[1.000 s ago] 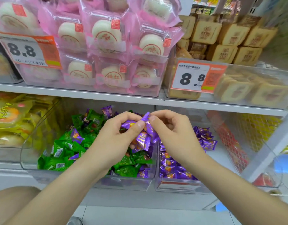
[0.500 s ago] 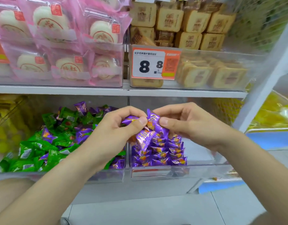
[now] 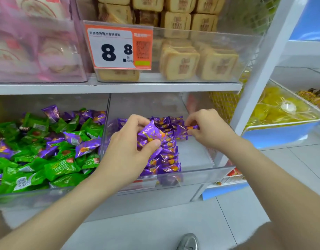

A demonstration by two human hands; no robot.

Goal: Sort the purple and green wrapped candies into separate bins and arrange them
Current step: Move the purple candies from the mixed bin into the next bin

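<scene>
over the right-hand bin (image 3: 200, 173), the left hand (image 3: 130, 147) grips purple candies (image 3: 152, 135) while the right hand (image 3: 204, 130) pinches one (image 3: 191, 127), likely next to be lined into the row (image 3: 166, 156).

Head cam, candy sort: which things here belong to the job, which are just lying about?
Job: left hand gripping a bunch of purple candies; right hand pinching one purple candy; left bin, green candies mixed with stray purple ones; right bin with purple rows.
Lying about: price tag; square pastries; pink-wrapped buns; yellow packets in blue tray; shoe.
</scene>
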